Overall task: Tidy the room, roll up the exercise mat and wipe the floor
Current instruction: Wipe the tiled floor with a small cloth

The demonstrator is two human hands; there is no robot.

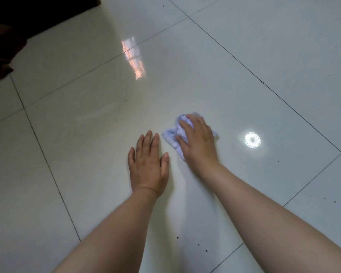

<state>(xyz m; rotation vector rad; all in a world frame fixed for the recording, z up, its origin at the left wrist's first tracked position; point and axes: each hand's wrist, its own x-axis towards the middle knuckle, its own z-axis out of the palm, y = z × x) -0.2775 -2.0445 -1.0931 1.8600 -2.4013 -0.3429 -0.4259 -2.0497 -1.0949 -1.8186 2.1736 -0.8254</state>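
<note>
My right hand (197,138), fingers curled over the bunched cloth (170,134), presses it to the floor (87,134) for wiping; my left hand (148,164), flat and empty, braces me.

Glossy pale tiled floor (87,154), crumpled white cloth (170,135), scattered dark specks (206,250)

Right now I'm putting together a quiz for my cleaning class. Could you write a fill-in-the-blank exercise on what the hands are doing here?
1. The right hand holds the cloth against the tiled ____.
2. The left hand lies flat, palm ____.
3. The round light reflection shines beside the ____ hand.

Missing words: floor; down; right.
</note>
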